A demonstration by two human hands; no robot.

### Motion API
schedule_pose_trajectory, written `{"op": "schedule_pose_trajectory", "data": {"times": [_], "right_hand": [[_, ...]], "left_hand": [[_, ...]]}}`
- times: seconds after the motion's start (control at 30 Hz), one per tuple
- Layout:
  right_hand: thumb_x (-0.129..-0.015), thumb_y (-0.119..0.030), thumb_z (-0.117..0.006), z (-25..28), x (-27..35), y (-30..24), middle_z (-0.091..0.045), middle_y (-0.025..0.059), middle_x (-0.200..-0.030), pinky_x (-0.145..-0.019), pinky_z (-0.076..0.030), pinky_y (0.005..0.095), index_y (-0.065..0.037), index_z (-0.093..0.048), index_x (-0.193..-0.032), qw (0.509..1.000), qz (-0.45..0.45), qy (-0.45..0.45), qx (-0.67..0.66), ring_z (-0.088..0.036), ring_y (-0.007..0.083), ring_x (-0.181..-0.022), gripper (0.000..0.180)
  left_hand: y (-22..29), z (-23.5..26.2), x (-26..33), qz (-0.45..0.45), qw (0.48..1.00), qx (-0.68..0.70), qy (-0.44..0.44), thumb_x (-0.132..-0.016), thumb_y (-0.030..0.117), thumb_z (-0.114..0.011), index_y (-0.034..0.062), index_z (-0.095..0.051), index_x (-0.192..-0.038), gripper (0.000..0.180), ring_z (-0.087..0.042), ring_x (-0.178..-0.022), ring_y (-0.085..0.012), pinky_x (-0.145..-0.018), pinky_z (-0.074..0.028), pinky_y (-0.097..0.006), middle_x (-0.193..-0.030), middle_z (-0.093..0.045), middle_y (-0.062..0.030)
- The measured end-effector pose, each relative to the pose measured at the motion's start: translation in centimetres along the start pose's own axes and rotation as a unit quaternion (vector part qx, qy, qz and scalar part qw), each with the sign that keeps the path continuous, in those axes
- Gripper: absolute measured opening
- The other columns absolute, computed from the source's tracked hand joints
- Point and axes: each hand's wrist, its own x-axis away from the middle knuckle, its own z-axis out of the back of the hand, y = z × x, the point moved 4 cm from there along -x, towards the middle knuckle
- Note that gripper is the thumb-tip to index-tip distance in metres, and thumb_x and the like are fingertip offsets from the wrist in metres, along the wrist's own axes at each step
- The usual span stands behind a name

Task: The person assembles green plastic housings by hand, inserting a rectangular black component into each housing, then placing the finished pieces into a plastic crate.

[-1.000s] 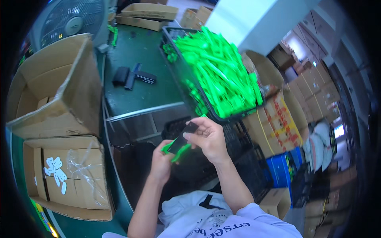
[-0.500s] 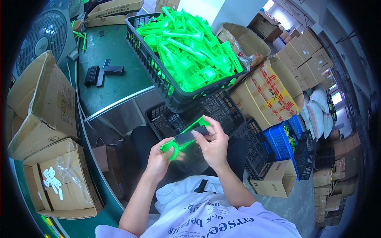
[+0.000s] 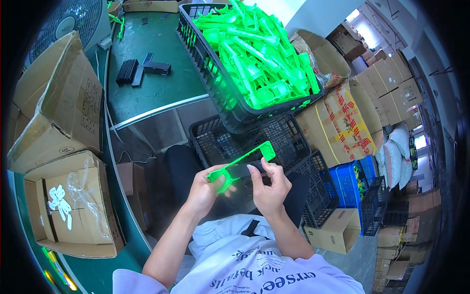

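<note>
My left hand (image 3: 201, 195) is closed on the rounded end of a bright green plastic part (image 3: 266, 151), with the thumb pressed on top. The part is long and thin, with a squarish cup at its far end, and it slants up to the right. A flat black strip (image 3: 241, 170) lies just below the part's thin middle; whether the two touch, I cannot tell. My right hand (image 3: 272, 188) pinches the right end of this strip between thumb and fingers. Both hands are above my lap.
A black crate (image 3: 223, 105) heaped with green parts (image 3: 254, 54) stands on the green table (image 3: 161, 39). Stacked black strips (image 3: 127, 72) lie to its left. An open carton (image 3: 98, 230) holds white pieces. Below the crate sits another black crate (image 3: 208, 139); cartons (image 3: 338, 127) stand at right.
My right hand has moved slightly down and right relative to the green part, baring its far end. The black strip now sits lower along the part. The whole view has shifted.
</note>
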Motion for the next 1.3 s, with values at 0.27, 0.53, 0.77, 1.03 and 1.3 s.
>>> {"op": "schedule_pose_trajectory", "data": {"times": [0.27, 0.53, 0.77, 1.03, 1.3], "right_hand": [[-0.083, -0.003, -0.076, -0.7, 1.1, 0.0, -0.06, 0.0086, -0.067, -0.046, -0.044, 0.0261, 0.006, -0.062, -0.1, 0.998, -0.047, 0.024, 0.036, -0.055, 0.0121, -0.052, 0.023], [-0.089, -0.007, -0.07, -1.5, 2.0, 4.8, -0.067, 0.011, -0.077, -0.051, -0.046, 0.0268, 0.005, -0.062, -0.098, 0.977, -0.207, -0.028, -0.041, -0.058, 0.0106, -0.055, 0.017], [-0.072, -0.026, -0.085, 1.3, -2.4, 2.9, -0.061, 0.0099, -0.101, -0.072, -0.052, 0.0388, -0.004, -0.061, -0.115, 0.974, -0.106, -0.074, 0.184, -0.063, 0.0263, -0.082, 0.054], [-0.073, -0.02, -0.086, 1.7, -1.9, 7.8, -0.066, 0.007, -0.064, -0.055, -0.045, 0.0283, 0.003, -0.066, -0.075, 0.885, -0.353, -0.3, -0.057, -0.058, 0.0096, -0.057, 0.03], [-0.069, -0.035, -0.086, 1.2, -2.2, 6.3, -0.058, 0.0127, -0.054, -0.051, -0.042, 0.0341, 0.003, -0.063, -0.064, 0.886, -0.313, -0.339, 0.056, -0.057, 0.018, -0.049, 0.045]], "left_hand": [[0.1, -0.1, 0.0, 0.008, 1.0, -0.017, 0.009, -0.096, 0.004, -0.053, -0.0035, -0.058, -0.122, 0.028, -0.064, -0.07, -0.0155, -0.059, -0.048, -0.025, -0.092, -0.066, -0.0109], [-0.1, 0.9, -0.4, 0.027, 0.998, -0.036, 0.054, -0.096, 0.001, -0.051, -0.0025, -0.057, -0.109, 0.015, -0.063, -0.065, -0.0166, -0.056, -0.047, -0.026, -0.082, -0.063, -0.0111], [0.0, 1.1, -0.4, 0.063, 0.993, -0.049, 0.082, -0.095, 0.0, -0.051, -0.0032, -0.058, -0.108, 0.015, -0.063, -0.064, -0.0176, -0.056, -0.048, -0.026, -0.084, -0.063, -0.0107], [0.7, 0.3, -0.4, 0.065, 0.993, -0.086, 0.054, -0.09, 0.004, -0.064, -0.003, -0.06, -0.103, 0.014, -0.063, -0.062, -0.0152, -0.053, -0.048, -0.026, -0.08, -0.064, -0.0101], [1.1, 0.6, -0.4, 0.027, 0.968, -0.199, 0.151, -0.079, 0.003, -0.077, -0.0012, -0.065, -0.079, 0.013, -0.056, -0.045, -0.0098, -0.039, -0.041, -0.022, -0.064, -0.062, -0.0053]]}}
